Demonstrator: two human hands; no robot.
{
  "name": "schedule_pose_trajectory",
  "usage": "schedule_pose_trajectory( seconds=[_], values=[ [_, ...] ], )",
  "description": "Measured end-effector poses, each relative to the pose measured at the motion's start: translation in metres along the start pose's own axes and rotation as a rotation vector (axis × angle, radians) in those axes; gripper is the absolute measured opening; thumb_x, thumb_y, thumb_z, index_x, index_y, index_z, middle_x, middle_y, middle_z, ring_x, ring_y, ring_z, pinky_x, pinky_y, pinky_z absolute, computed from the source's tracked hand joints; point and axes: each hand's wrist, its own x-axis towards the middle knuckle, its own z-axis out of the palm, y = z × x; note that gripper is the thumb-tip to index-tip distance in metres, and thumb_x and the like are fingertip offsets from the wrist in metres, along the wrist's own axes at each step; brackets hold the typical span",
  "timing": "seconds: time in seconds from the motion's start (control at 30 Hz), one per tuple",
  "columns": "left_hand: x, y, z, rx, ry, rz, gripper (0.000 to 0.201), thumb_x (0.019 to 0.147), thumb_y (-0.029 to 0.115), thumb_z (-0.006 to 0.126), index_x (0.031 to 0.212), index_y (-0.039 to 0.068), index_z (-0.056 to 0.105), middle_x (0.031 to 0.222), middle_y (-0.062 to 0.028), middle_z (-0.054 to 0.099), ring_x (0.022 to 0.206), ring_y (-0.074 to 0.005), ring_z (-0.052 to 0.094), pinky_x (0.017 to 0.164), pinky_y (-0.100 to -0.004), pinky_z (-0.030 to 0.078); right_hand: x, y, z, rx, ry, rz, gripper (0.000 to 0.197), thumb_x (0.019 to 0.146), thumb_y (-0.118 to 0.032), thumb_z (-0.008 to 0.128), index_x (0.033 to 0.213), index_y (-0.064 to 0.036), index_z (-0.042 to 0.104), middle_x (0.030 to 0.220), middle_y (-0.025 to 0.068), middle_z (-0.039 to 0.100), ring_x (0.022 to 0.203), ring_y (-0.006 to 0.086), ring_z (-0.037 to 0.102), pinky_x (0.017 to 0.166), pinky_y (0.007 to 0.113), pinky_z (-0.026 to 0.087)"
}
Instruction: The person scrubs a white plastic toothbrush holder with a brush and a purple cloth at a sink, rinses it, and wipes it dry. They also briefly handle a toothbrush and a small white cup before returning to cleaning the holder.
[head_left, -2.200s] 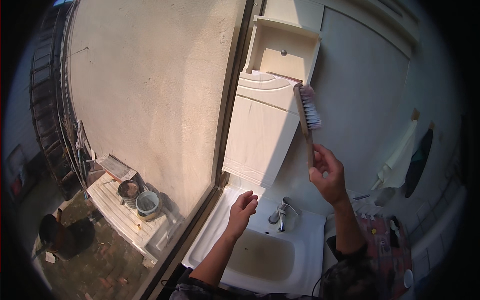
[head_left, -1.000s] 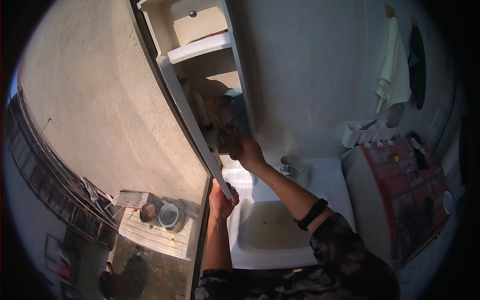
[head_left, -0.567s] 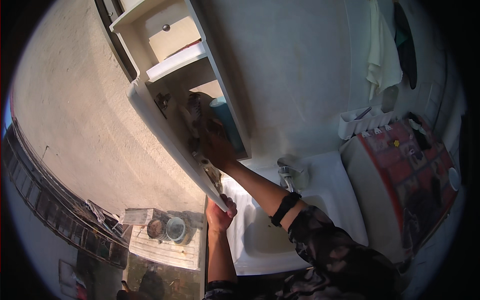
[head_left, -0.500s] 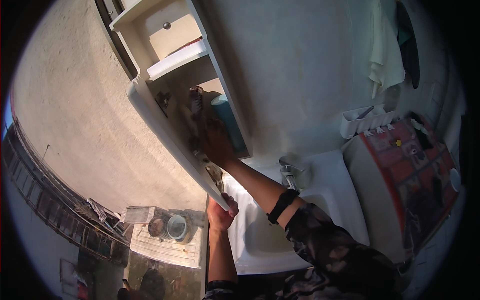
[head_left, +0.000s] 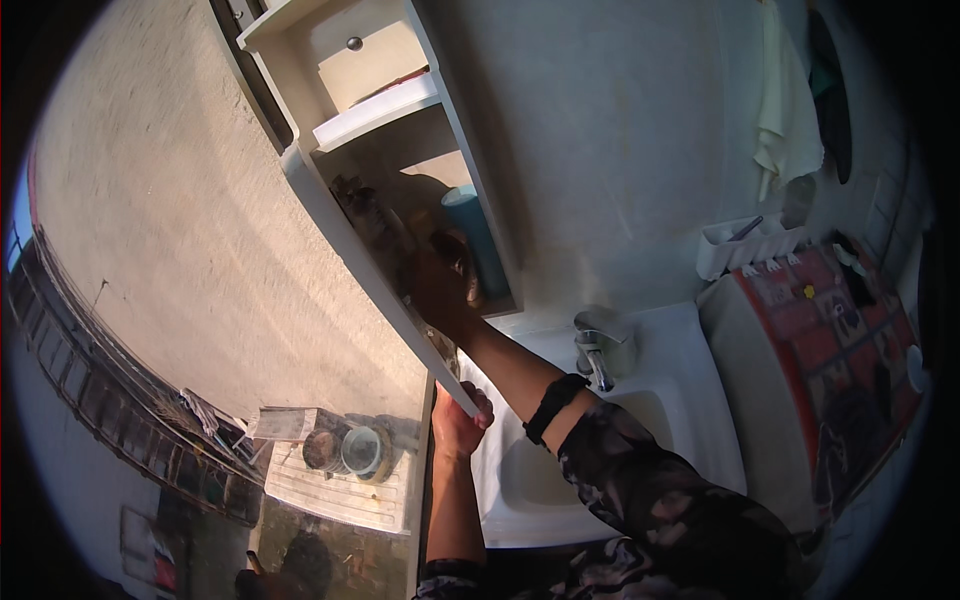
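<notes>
My left hand [head_left: 460, 420] is wrapped round the lower corner of a white cabinet door [head_left: 345, 235], which stands swung out from a narrow wall cabinet [head_left: 477, 170]. Deep in the shaded lower compartment is my right hand [head_left: 440, 290]. Its fingers are dark and partly hidden, so I cannot tell whether they hold anything. A reddish-brown item [head_left: 458, 250] lies close beside that hand. Just to its right a blue cylinder [head_left: 472, 235] stands upright against the cabinet's side. Other small items on the door side are too dim to name.
Below the cabinet is a white washbasin [head_left: 715, 400] with a metal faucet [head_left: 592, 355]. To its right a patterned red cloth [head_left: 820, 350] covers a bulky object, with a white wall holder [head_left: 750, 245] above. At lower left, a glass jar [head_left: 362, 452] stands on a ledge.
The bristled item seen upright near my right hand is no longer there; a reddish-brown item shows lower down. My right hand has drawn slightly lower. My left hand still grips the door.
</notes>
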Motion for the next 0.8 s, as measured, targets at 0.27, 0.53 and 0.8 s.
schedule_pose_trajectory(
  seconds=[0.27, 0.53, 0.8],
  values=[
    [0.001, -0.002, 0.008, 0.073, 0.016, 0.002, 0.057, 0.089, 0.063, 0.038, 0.069, 0.01, 0.045, 0.058, -0.0073, 0.044, 0.05, -0.0196, 0.041, 0.046, -0.0279, 0.032, 0.003, -0.01, -0.022, 0.123, -0.12, 0.074, 0.036, 0.082, -0.009, 0.056, 0.115, 0.0035, 0.052, 0.102, 0.0253, 0.059, 0.094, 0.0372, 0.06, 0.079, 0.044, 0.049],
    [0.016, -0.01, 0.005, 0.066, -0.015, 0.033, 0.051, 0.091, 0.059, 0.038, 0.086, 0.011, 0.053, 0.066, -0.0065, 0.052, 0.058, -0.0205, 0.051, 0.051, -0.0292, 0.039, 0.006, -0.025, -0.038, 0.053, 0.102, -0.113, 0.028, 0.084, -0.009, 0.051, 0.109, 0.0019, 0.056, 0.104, 0.0231, 0.06, 0.09, 0.0334, 0.061, 0.073, 0.04, 0.05],
    [0.043, -0.025, 0.013, -0.05, -0.073, -0.004, 0.046, 0.092, 0.057, 0.039, 0.102, 0.016, 0.057, 0.077, -0.0057, 0.063, 0.065, -0.0215, 0.058, 0.054, -0.0292, 0.044, -0.056, 0.011, -0.113, 0.619, -0.015, 0.11, 0.015, 0.088, -0.007, 0.048, 0.089, -0.0021, 0.062, 0.08, 0.0096, 0.063, 0.07, 0.0149, 0.059, 0.06, 0.033, 0.047]
  ],
)
